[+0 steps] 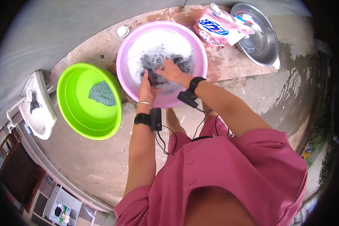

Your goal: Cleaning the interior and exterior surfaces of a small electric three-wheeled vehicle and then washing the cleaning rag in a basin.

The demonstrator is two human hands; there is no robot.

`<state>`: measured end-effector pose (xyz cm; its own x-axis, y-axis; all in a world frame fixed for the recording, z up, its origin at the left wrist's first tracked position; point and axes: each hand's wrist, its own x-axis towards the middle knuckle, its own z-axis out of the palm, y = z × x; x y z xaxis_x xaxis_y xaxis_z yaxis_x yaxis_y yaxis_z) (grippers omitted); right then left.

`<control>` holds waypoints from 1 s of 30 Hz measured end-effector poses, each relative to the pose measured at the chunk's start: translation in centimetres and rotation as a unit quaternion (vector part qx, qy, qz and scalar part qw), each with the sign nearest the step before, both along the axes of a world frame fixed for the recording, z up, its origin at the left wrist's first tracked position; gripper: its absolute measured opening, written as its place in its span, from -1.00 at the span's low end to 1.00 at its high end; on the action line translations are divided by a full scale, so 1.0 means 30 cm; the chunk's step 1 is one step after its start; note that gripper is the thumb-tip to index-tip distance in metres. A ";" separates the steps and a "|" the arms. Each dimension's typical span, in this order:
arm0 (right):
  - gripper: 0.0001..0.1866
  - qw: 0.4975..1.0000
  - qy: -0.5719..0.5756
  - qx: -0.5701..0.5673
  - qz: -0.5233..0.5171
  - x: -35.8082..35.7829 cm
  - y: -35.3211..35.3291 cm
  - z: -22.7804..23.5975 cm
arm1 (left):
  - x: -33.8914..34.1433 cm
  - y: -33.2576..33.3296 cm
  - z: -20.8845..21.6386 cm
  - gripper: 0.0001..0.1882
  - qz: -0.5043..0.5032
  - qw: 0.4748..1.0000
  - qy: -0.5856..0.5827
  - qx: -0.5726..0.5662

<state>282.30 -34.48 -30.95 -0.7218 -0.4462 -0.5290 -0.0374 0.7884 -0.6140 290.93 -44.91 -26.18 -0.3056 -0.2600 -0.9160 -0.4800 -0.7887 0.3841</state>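
Observation:
A pink basin [121, 77] holds white suds and a dark wet cloth [184, 64] that lies partly under the foam. Both my hands are inside it. My left hand [148, 89] touches the cloth's left side, thumb apart from the stretched fingers. Over the middle of the cloth, my right hand [171, 71] rests with its fingers apart; some fingertips are lost in the foam. Left of the basin stands a bright green tub [76, 109] with a folded grey-green checked cloth [102, 94] against its inner right side.
A pink and white detergent bag [216, 29] leans beside a steel bowl [258, 39] at the back right. A small white cap [122, 31] sits behind the pink basin. At the far left is a white washbasin [41, 116]. Wet concrete floor [248, 98] lies to the right.

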 end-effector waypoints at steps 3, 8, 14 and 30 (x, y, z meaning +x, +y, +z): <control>-0.56 0.988 -0.125 -0.089 0.000 0.059 -0.056 0.034 | 0.006 -0.009 -0.077 -0.36 0.029 0.997 0.002 0.064; -0.62 0.972 -0.106 -0.206 0.026 0.116 -0.057 0.286 | 0.125 -0.087 -0.232 -0.33 0.115 0.954 0.174 0.214; -0.63 0.961 -0.024 -0.271 0.051 0.139 -0.041 0.388 | 0.155 -0.045 -0.328 -0.53 0.092 0.909 0.348 0.211; -0.69 0.953 0.195 -0.127 0.195 0.004 -0.009 0.254 | 0.008 0.032 0.033 -0.63 0.058 0.982 0.174 0.052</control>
<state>282.42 -34.75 -23.33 -0.5951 -0.7981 -0.0945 -0.5607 0.4965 -0.6626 291.17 -43.95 -25.20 -0.5790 -0.2227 -0.7843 -0.2378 -0.8740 0.4238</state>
